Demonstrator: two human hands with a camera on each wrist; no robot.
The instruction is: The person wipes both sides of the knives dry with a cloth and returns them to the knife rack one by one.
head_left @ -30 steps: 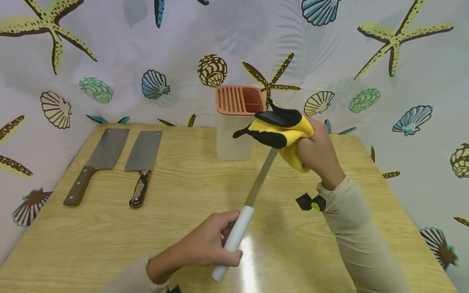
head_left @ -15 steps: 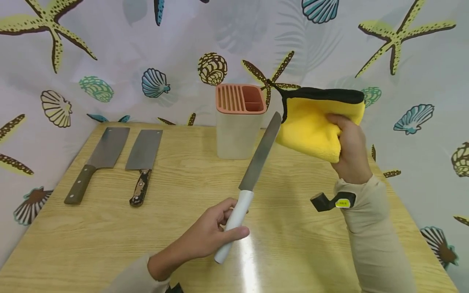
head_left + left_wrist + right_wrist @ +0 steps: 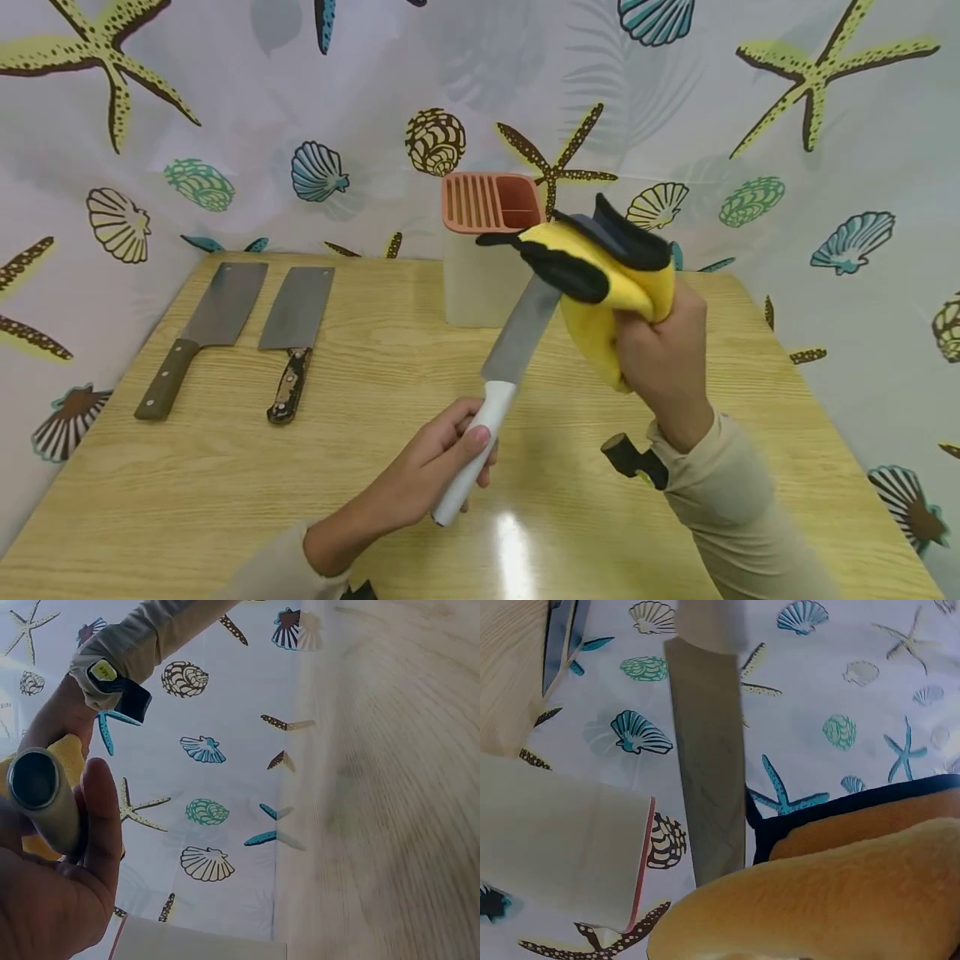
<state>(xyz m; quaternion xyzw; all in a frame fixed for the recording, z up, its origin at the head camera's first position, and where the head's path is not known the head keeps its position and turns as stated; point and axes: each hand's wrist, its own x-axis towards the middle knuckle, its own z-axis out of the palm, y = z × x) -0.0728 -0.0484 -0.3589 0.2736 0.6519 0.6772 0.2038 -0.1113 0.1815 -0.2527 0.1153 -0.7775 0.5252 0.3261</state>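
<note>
My left hand (image 3: 435, 458) grips the white handle of a long kitchen knife (image 3: 520, 329), holding it raised over the table with the blade slanting away to the upper right. In the left wrist view the butt of the handle (image 3: 35, 778) faces the camera, with fingers around it. My right hand (image 3: 663, 362) clutches a folded yellow cloth (image 3: 607, 275) with a black edge, wrapped over the far end of the blade. The tip is hidden by the cloth. In the right wrist view the bare part of the blade (image 3: 709, 750) runs down into the cloth (image 3: 817, 900).
Two cleavers, one with a brown handle (image 3: 168, 379) and one with a worn black handle (image 3: 290, 383), lie at the left of the wooden table (image 3: 225, 492). A white knife holder (image 3: 480, 283) with an orange slotted top stands at the back, before a shell-patterned cloth backdrop.
The yellow cloth came off the blade, swung right and spread out, then returned folded over the tip end. My left thumb now lies across the top of the handle.
</note>
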